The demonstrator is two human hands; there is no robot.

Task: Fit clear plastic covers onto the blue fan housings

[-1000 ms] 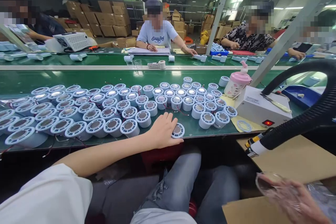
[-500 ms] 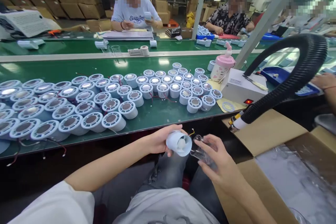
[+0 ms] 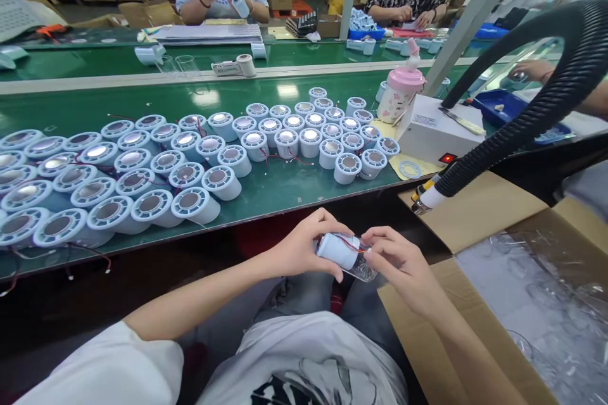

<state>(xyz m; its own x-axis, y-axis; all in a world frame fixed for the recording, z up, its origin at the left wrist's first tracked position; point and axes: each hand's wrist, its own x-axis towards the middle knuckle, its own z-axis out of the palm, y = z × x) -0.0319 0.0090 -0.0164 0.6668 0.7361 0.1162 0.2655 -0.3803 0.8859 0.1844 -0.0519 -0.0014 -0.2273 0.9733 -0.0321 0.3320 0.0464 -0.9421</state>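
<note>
Hands are down over the lap, just off the near edge of the green belt (image 3: 266, 193). Left hand (image 3: 299, 247) has its fingers wrapped round a pale blue cylinder part (image 3: 338, 250) lying sideways, with thin red wires (image 3: 350, 242) trailing across the top. Right hand (image 3: 401, 266) pinches a clear plastic piece (image 3: 365, 273) against the cylinder's right end, fingertips closed on it, thumb on top.

What I'd worry about: those wires sit right where the two pieces meet, so they look easy to trap or nick if the clear piece goes on crooked. It's also all held in mid-air, so a loose grip probably means a drop between the knees.

Beyond the fingers, the belt carries rows of matching cylinders (image 3: 190, 202) standing on end. Off to the right of the right hand sits an open cardboard box (image 3: 498, 221) with clear plastic inside, plus a ribbed black hose (image 3: 536, 120), a white box with a red light (image 3: 434, 133) and a pink bottle (image 3: 401, 92). Other people work across the belt, with stacked cartons behind them.
</note>
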